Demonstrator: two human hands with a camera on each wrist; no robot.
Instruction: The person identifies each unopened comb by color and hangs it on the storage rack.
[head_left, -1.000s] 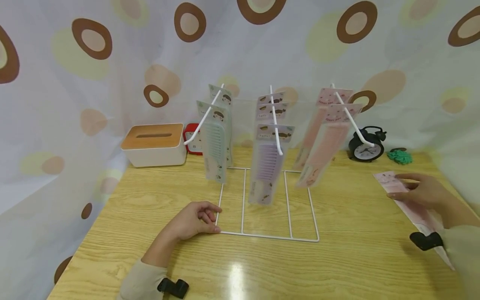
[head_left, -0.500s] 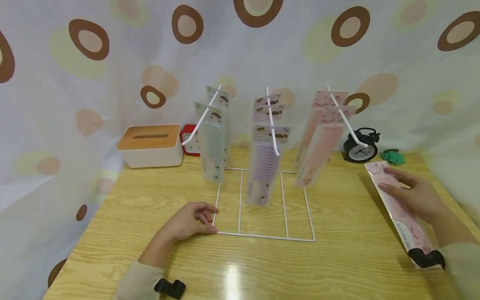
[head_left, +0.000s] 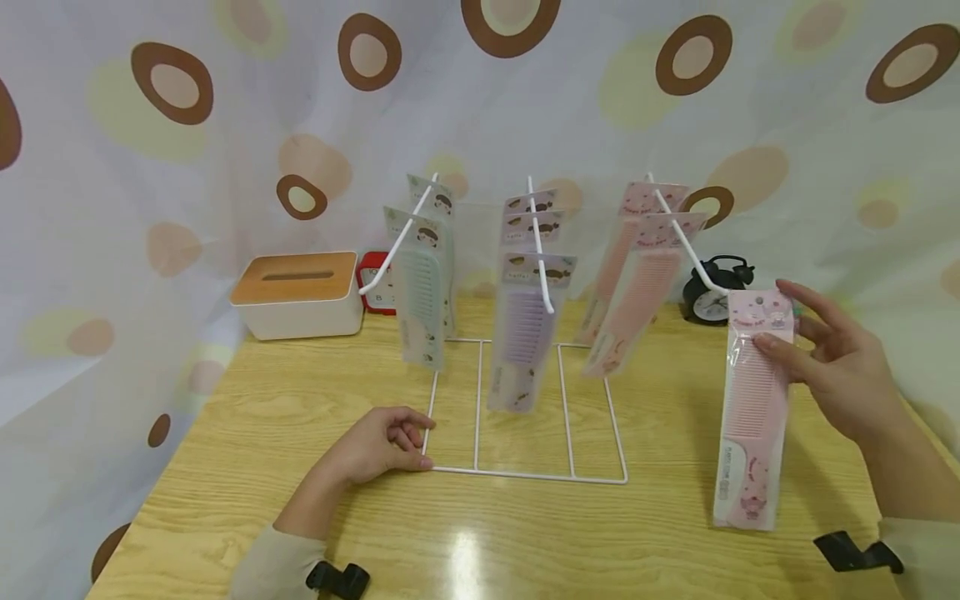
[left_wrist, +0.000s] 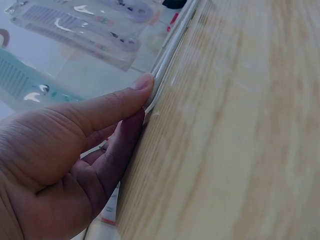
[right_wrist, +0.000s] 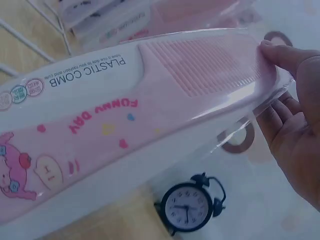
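Observation:
A white wire rack (head_left: 525, 475) stands mid-table with three slanted hooks. Green combs (head_left: 420, 308) hang on the left hook, purple ones (head_left: 528, 333) on the middle, pink ones (head_left: 630, 292) on the right hook (head_left: 693, 254). My left hand (head_left: 408, 442) pinches the front-left corner of the rack's base wire (left_wrist: 165, 65) between thumb and fingers (left_wrist: 142, 82). My right hand (head_left: 795, 333) holds a packaged pink comb (head_left: 752, 408) upright by its top, thumb in front and fingers behind, just right of the right hook's tip. The right wrist view shows the pack (right_wrist: 150, 95) close up.
A white tissue box with a wooden lid (head_left: 296, 292) and a red clock (head_left: 375, 279) sit at the back left. A black alarm clock (head_left: 708, 300) stands behind the right hook. A spotted curtain (head_left: 525, 108) closes off the back and sides.
My right hand has lifted the pink comb pack off the table and turned it upright, bringing it left toward the right hook. The left hand has stayed on the rack.

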